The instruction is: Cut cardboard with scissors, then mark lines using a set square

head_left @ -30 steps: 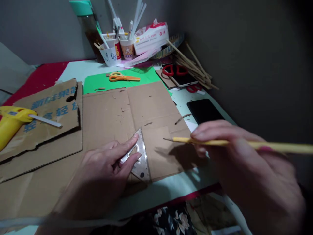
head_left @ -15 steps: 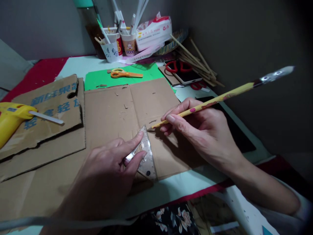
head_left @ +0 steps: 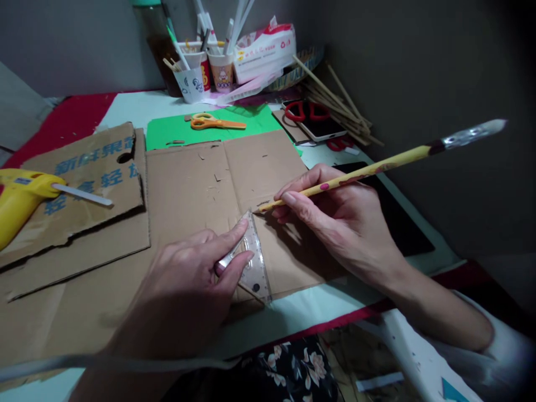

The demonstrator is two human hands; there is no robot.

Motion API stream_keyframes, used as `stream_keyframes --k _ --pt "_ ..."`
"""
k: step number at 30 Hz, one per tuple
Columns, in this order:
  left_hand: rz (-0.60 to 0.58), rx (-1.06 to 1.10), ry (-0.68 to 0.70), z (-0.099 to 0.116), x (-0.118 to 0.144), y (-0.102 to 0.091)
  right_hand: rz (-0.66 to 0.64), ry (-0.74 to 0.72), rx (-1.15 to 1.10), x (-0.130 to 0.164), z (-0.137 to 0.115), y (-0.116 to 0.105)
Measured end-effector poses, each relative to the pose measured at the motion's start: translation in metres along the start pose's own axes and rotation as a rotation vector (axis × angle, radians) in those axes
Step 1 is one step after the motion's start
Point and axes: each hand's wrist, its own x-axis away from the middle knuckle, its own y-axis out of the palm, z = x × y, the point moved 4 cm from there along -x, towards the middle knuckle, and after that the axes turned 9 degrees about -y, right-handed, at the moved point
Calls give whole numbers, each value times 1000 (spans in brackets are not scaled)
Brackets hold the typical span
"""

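Brown cardboard [head_left: 188,181] lies beneath a clear set square [head_left: 258,268], which the left hand [head_left: 188,273] pins down; the right hand [head_left: 341,223] grips a yellow pencil [head_left: 387,162], its tip at the square's upper corner. Orange scissors [head_left: 221,123] lie beyond; a glue gun [head_left: 23,195] at left is cut off. The right hand partly hides a dark flat panel [head_left: 404,229]; a blurred cable [head_left: 138,363] crosses the foreground.

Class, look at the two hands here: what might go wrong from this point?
The clear set square could pivot, since the left hand's finger and thumb bear mainly on its left side. The pencil in the right hand might snag on the dark scrap near its tip, perhaps making the point jump.
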Motion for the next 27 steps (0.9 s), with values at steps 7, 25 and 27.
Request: stream_keyframes --k 7,25,27 --pt "-5 2 -15 1 -1 -2 -22 -50 72 2 -2 0" --pt "-18 -52 -1 5 1 -4 -103 58 84 47 -33 -6" --pt "-11 -50 -3 5 2 -5 -97 53 80 54 -34 -6"
